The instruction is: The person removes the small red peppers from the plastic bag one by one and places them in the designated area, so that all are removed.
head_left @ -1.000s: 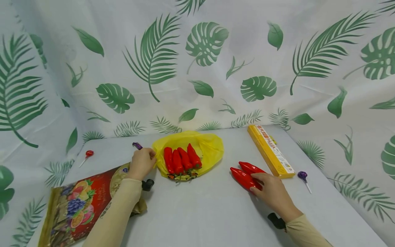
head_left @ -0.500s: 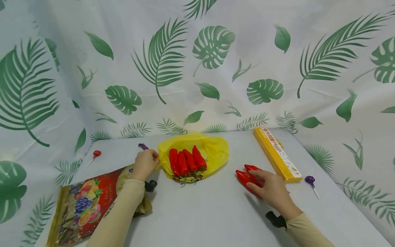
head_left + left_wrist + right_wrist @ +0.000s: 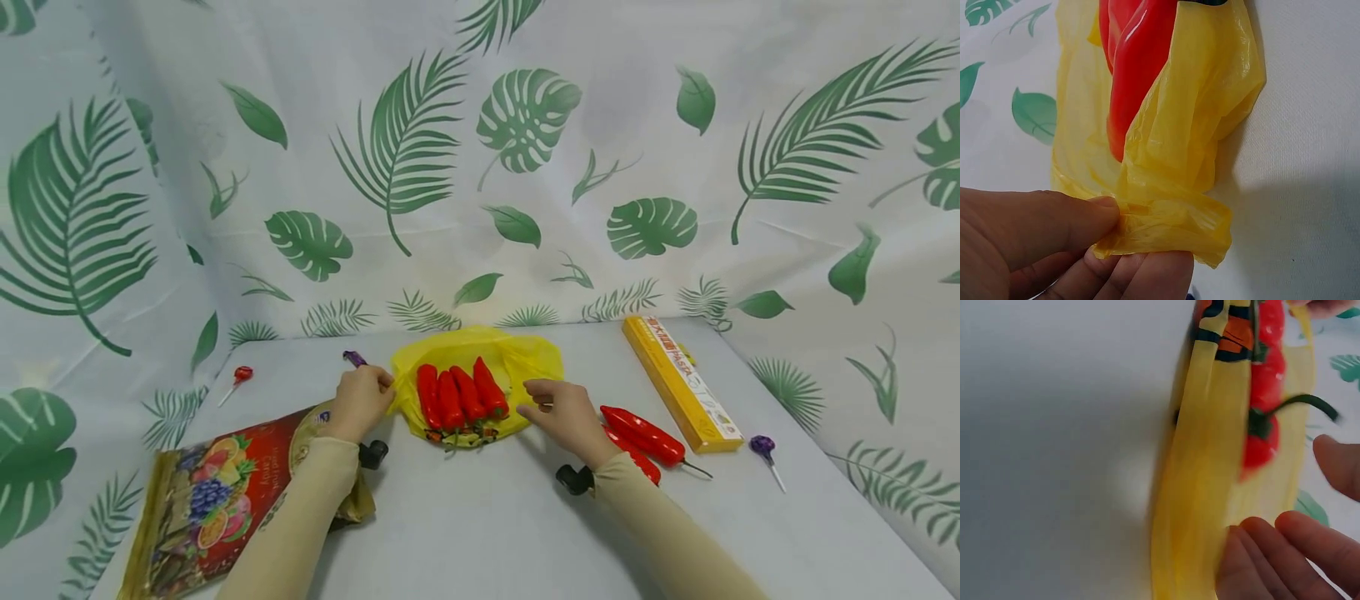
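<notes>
A yellow plastic bag [image 3: 534, 357] lies opened out at the table's middle, with several red chili peppers [image 3: 450, 400] side by side in it. At its left edge my left hand [image 3: 360, 404] pinches the gathered plastic between thumb [image 3: 1079, 219] and fingers. My right hand [image 3: 564, 417] is at the bag's right edge. In the right wrist view, its fingers [image 3: 1260, 556] lie against the plastic while the thumb [image 3: 1338, 462] stands apart, and a pepper's green stem [image 3: 1307, 400] sticks out close by. Two more red peppers [image 3: 651, 437] lie outside the bag, partly behind the right forearm.
A red and gold candy bag [image 3: 240, 492] lies under the left forearm. A red lollipop [image 3: 242, 375] and a purple-wrapped one [image 3: 354, 358] are at the back left. On the right lie a yellow pasta box [image 3: 682, 387] and a purple lollipop [image 3: 763, 447].
My right hand has let go of the two peppers on the right and moved left to the bag's right edge. My left hand keeps its pinch on the left edge.
</notes>
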The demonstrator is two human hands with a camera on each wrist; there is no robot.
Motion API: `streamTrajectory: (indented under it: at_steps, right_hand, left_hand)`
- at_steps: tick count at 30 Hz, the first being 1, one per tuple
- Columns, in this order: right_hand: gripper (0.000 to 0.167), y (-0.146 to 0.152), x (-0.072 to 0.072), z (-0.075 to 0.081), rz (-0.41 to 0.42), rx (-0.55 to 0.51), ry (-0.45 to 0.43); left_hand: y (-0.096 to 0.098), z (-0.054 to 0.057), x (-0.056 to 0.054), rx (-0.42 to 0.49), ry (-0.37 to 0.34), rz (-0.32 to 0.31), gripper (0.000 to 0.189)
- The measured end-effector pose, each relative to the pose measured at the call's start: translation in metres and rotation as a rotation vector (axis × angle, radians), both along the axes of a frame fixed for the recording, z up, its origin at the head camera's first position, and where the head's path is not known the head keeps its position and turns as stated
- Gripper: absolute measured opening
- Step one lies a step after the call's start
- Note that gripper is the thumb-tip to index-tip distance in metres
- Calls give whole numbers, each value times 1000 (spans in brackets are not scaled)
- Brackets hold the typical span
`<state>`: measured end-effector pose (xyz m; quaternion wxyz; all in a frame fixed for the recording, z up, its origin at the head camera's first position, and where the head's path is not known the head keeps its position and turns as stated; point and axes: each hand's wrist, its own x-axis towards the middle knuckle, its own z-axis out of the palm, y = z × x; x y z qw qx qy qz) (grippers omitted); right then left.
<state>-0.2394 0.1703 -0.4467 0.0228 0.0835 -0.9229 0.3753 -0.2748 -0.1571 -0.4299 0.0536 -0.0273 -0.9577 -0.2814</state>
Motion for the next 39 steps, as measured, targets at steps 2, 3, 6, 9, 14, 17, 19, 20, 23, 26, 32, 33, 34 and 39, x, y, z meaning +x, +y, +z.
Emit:
streamTrajectory:
  at_steps: [2, 3, 6, 9, 14, 17, 19, 20, 23, 26, 32, 33, 34, 39]
  right_hand:
    - [49, -11, -13, -2, 3, -13, -37]
    - [50, -15, -18, -4, 7, -16, -56]
    - [52, -25, -31, -7, -3, -23, -119]
    - [53, -32, -39, -8, -27, -5, -154]
    - [48, -41, -45, -6, -22, -8, -155]
    - [44, -43, -44, -5, -14, -6, -131]
    - [44, -40, -41, -5, -21, 0, -107]
    - [44, -38, -38, -5, -23, 4, -89]
    - [45, -27, -26, -5, -34, 7, -58]
    - [46, -12, -9, -4, -38, 19, -61]
    - [52, 24, 32, -3, -46, 82, -109]
    - [52, 31, 39, -3, -40, 103, -103]
    - [53, 37, 46, -3, -37, 123, -98]
    - [53, 61, 74, -5, -20, 242, -9]
  left_hand:
    - [3, 1, 0, -2, 7, -6, 18]
    - [4, 1, -1, -4, 14, -12, 18]
    - [8, 2, -1, -1, 26, -32, 18]
    - [10, 3, 0, 7, 32, -47, 19]
    - [7, 5, 3, 20, 46, -32, 17]
    - [2, 5, 4, 24, 44, -21, 17]
    - [0, 5, 4, 21, 39, -20, 18]
    - [0, 5, 4, 18, 38, -22, 18]
    - [-1, 4, 3, 16, 35, -28, 19]
    - [-2, 4, 5, 20, 31, -26, 18]
    - [-4, 3, 7, 13, 41, -27, 18]
    - [-4, 2, 7, 11, 43, -29, 18]
    - [-5, 2, 7, 9, 44, -29, 18]
    - [-5, 2, 8, 3, 30, -21, 18]
